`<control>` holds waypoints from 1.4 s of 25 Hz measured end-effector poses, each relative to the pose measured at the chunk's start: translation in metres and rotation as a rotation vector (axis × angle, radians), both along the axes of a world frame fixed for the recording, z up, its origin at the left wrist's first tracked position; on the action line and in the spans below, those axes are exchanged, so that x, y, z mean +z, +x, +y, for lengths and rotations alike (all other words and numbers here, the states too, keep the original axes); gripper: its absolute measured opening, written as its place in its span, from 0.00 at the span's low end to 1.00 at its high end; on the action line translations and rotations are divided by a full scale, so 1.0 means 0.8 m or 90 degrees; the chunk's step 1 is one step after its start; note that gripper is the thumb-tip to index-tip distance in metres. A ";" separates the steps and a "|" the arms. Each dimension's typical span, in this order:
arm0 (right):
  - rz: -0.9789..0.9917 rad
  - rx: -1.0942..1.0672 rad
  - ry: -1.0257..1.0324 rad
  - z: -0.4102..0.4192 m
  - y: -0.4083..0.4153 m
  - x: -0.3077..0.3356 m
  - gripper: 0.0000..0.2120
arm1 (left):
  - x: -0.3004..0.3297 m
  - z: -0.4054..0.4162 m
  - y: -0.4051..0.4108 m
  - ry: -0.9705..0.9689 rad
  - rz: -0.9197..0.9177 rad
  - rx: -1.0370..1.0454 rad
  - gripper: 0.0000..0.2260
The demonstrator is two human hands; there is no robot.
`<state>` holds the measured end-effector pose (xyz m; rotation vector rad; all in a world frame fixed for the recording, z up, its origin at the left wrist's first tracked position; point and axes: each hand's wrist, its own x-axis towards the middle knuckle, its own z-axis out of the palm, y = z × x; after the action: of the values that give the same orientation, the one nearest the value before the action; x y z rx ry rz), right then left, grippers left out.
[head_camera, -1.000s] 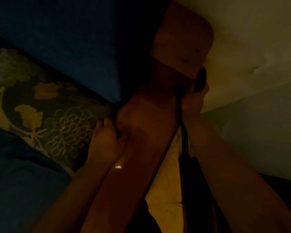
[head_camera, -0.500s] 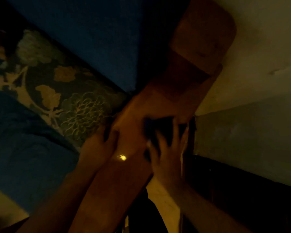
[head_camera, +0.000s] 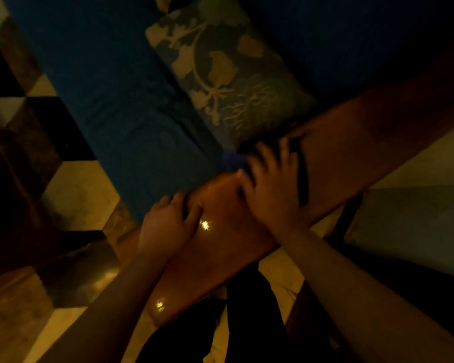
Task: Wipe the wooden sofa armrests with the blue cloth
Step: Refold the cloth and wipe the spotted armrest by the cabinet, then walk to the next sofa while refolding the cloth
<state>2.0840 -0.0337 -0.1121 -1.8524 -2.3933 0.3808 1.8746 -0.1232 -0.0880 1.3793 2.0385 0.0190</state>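
The room is dim. A broad wooden armrest (head_camera: 351, 142) runs from lower centre up to the right. My right hand (head_camera: 270, 189) lies flat on its top with fingers spread, pressing a dark cloth (head_camera: 300, 169) whose edges show past my fingertips and along the hand's right side. My left hand (head_camera: 168, 224) rests on the armrest's left edge nearer to me, fingers curled over the side, holding nothing else. Two small bright glints shine on the polished wood.
A blue sofa seat (head_camera: 121, 106) lies left of the armrest, with a floral cushion (head_camera: 220, 74) leaning against it. Checkered dark and light floor tiles (head_camera: 71, 195) show at left. A pale wall or panel (head_camera: 414, 213) stands to the right.
The view swung right and down, showing more seat and floor. My right hand slid with the cloth nearer along the armrest top. My left hand moved down to the near left edge.
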 end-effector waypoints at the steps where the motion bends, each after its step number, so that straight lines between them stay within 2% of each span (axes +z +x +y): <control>1: 0.000 0.196 -0.002 -0.041 -0.018 0.001 0.24 | 0.005 -0.028 -0.020 0.010 0.026 0.009 0.26; 2: -0.013 0.345 -0.009 -0.049 -0.022 0.007 0.24 | 0.007 -0.053 -0.037 0.018 0.048 0.013 0.26; 3: -0.037 0.419 -0.006 -0.027 -0.019 0.010 0.26 | 0.008 -0.073 -0.053 0.021 0.061 0.027 0.25; 4: -0.096 0.410 -0.001 0.009 -0.017 0.011 0.29 | 0.008 -0.091 -0.065 0.023 0.064 0.048 0.25; 6: -0.266 0.205 -0.068 0.084 -0.025 0.017 0.35 | 0.007 -0.116 -0.080 0.023 0.014 0.114 0.25; 7: -0.329 0.090 -0.107 0.107 -0.031 0.022 0.33 | 0.006 -0.123 -0.080 0.033 -0.038 0.159 0.25; 8: -0.359 0.038 -0.142 0.104 -0.054 0.023 0.30 | 0.005 -0.133 -0.082 0.049 -0.097 0.218 0.26; 10: -0.281 0.062 -0.159 0.049 -0.112 0.026 0.26 | 0.010 -0.148 -0.080 0.074 -0.201 0.318 0.27; 12: -0.178 0.139 -0.078 -0.048 -0.165 0.017 0.24 | 0.015 -0.164 -0.078 0.078 -0.352 0.462 0.27; 14: -0.071 0.200 -0.001 -0.155 -0.193 0.004 0.22 | 0.024 -0.175 -0.078 0.059 -0.563 0.691 0.20; 15: -0.040 0.243 0.008 -0.195 -0.193 -0.002 0.22 | 0.025 -0.177 -0.077 0.041 -0.629 0.789 0.15; 16: -0.032 0.301 0.003 -0.222 -0.184 -0.005 0.25 | 0.025 -0.178 -0.077 0.024 -0.651 0.833 0.13; 19: -0.072 0.527 0.009 -0.234 -0.109 -0.007 0.28 | 0.032 -0.189 -0.064 -0.002 -0.646 0.858 0.11; 21: -0.091 0.539 0.026 -0.190 -0.054 -0.006 0.28 | 0.033 -0.195 -0.050 0.017 -0.664 0.880 0.07; 24: -0.071 0.258 0.012 -0.111 -0.020 0.000 0.29 | 0.030 -0.199 -0.036 0.046 -0.646 0.897 0.07; 26: -0.055 0.071 -0.004 -0.097 -0.044 -0.002 0.29 | 0.027 -0.195 -0.029 0.050 -0.607 0.913 0.10; 27: -0.056 0.046 0.009 -0.110 -0.067 -0.001 0.29 | 0.024 -0.195 -0.026 0.056 -0.591 0.913 0.09; 28: -0.066 0.091 0.022 -0.134 -0.085 -0.002 0.28 | 0.022 -0.195 -0.023 0.060 -0.577 0.912 0.09; 31: -0.016 0.481 0.016 -0.208 -0.096 -0.006 0.28 | 0.021 -0.202 -0.008 0.063 -0.568 0.938 0.10; 32: 0.020 0.551 -0.007 -0.221 -0.096 -0.004 0.28 | 0.023 -0.207 -0.005 0.044 -0.590 0.956 0.11; 35: 0.103 0.556 -0.130 -0.245 -0.112 0.012 0.20 | 0.041 -0.234 0.007 0.002 -0.659 1.015 0.14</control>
<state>1.9943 -0.2298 -0.1026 -0.6617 -2.9850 0.8092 1.8800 -0.3106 -0.0549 -0.5449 1.5880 1.1131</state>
